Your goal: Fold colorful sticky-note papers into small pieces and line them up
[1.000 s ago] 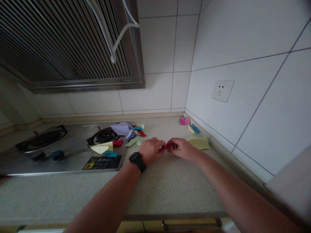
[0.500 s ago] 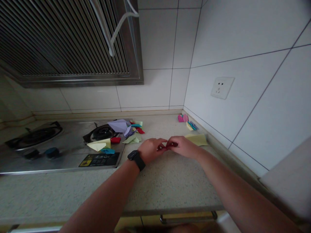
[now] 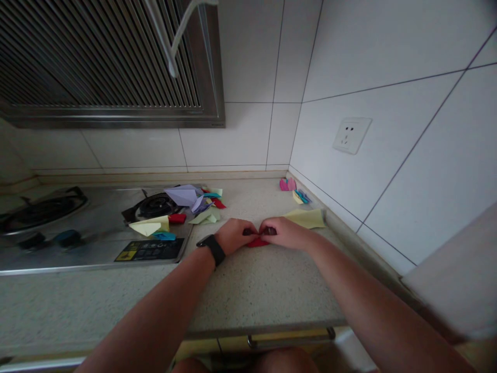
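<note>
Low over the speckled countertop (image 3: 264, 290), my two hands meet at a small piece of folded red paper (image 3: 257, 242). My left hand (image 3: 235, 236), with a black watch on its wrist, pinches the paper from the left. From the right, my right hand (image 3: 282, 232) pinches it with curled fingers, close against the left fingertips. The paper's lower edge shows beneath the fingers; the rest is hidden by them. Just behind my right hand lies a pale yellow paper sheet (image 3: 308, 218).
Folded paper pieces, including a lilac paper plane (image 3: 185, 196) and a yellow one (image 3: 149, 226), lie on and beside the gas stove (image 3: 97, 259). Pink folded paper (image 3: 288, 184) sits in the back corner. A range hood (image 3: 116, 119) overhangs the left; a socket (image 3: 352, 135) is on the wall.
Both hands have turned their fingertips down onto the red paper, and more of its lower edge now shows. The whole view has shifted slightly.
</note>
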Demonstrator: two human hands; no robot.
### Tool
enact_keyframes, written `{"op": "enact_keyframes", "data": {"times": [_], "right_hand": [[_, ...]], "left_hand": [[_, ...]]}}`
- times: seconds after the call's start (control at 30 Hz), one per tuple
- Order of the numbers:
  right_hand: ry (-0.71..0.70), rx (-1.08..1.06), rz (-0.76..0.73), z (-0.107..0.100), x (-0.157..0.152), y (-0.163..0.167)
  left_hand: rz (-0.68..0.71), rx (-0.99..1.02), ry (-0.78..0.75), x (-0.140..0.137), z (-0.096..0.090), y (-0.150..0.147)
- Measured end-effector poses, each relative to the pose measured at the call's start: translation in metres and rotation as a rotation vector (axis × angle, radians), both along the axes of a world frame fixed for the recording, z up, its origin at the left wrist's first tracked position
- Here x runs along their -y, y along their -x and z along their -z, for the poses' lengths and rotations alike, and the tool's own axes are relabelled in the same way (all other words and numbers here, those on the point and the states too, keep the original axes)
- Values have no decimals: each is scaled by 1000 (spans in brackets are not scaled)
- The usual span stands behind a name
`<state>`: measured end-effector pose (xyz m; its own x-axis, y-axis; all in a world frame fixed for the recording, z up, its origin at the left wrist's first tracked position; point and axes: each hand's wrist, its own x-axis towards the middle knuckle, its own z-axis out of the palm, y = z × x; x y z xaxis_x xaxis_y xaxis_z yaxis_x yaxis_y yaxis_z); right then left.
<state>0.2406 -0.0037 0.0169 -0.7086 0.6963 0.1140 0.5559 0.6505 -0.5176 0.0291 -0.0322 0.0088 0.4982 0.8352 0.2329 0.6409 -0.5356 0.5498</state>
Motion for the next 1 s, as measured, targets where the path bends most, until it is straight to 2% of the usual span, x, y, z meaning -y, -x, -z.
{"op": "enact_keyframes", "data": {"times": [0.23, 0.37, 0.57, 0.8, 1.0], "right_hand": [[-84, 17, -83, -1, -1, 0], [-124, 18, -107, -4, 0, 0], [-142, 77, -87, -2, -2, 1], [-337, 86, -118, -2, -3, 6], [-381, 124, -157, -2, -2, 10]], "left_hand": [[65, -222, -155, 11, -9, 2], [50, -294, -231, 13, -9, 4], [14, -329, -246, 12, -10, 3], [-53, -293, -265, 11, -8, 3], [-41, -336, -283, 5, -3, 2]]}}
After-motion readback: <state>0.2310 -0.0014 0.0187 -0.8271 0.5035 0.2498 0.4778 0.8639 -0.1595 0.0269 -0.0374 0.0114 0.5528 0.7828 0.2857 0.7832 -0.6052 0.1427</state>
